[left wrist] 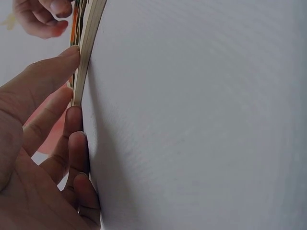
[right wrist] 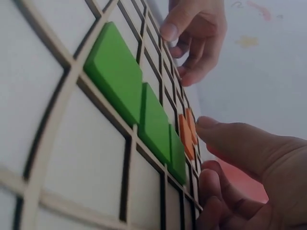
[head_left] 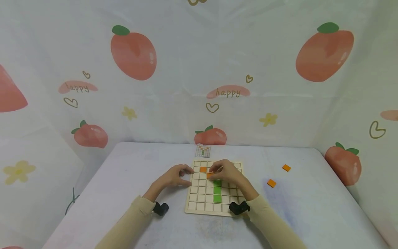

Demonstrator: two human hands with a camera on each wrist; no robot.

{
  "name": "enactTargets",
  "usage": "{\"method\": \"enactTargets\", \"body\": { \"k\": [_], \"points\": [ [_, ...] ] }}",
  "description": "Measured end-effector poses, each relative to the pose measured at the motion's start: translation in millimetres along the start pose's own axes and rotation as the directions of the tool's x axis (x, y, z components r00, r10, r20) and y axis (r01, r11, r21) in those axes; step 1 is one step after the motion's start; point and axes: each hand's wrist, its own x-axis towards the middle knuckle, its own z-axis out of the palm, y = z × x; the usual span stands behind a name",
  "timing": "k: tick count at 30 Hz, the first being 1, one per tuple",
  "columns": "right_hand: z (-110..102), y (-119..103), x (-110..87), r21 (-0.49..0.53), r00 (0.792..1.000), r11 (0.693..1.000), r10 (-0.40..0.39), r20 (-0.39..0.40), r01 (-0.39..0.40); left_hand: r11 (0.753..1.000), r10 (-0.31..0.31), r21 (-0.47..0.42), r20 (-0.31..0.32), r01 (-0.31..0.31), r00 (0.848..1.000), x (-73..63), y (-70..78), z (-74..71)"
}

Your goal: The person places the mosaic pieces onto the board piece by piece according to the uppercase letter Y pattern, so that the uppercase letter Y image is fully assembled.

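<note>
Enclosed behind and on both sides by whitish backdrop fabric [head_left: 177, 45], softly wrinkled and crossed at the rear by a faint horizontal crease. Printed with coral-red peaches [head_left: 133, 57] under green leaves [head_left: 120, 30], yellow flowers [head_left: 268, 119], thin gold hearts [head_left: 212, 108] and "happy" lettering [head_left: 228, 92] on pink smudges. Furnished with a white-topped bench [head_left: 140, 162], rounded at the far corners, tinged faintly pink toward the near left and bluish on the right. Lit softly and rather evenly, slightly dimmer toward the upper right. Blurred and tilted in the right wrist view, around another pale yellow flower [right wrist: 247, 41].
</note>
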Motion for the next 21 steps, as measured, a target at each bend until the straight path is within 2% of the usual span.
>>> {"method": "enactTargets", "body": {
  "k": [8, 16, 21],
  "points": [
    [-25.4, 11.4, -18.2, 0.055, 0.996, 0.997, -0.053, 0.070, 0.050, 1.000, -0.009, -0.001, -0.005, 0.009, 1.000, -1.1, 0.3, 0.7],
    [-54.7, 22.2, -46.6, 0.039, 0.996, 0.999, -0.019, 0.092, 0.016, 1.000, -0.020, -0.002, -0.010, 0.020, 1.000, -2.6, 2.2, 0.6],
    [-72.2, 28.5, -65.5, 0.024, 0.995, 0.999, -0.030, 0.093, 0.028, 1.000, -0.007, 0.001, -0.007, 0.007, 1.000, -2.4, 1.1, 0.7]
  ]
}}
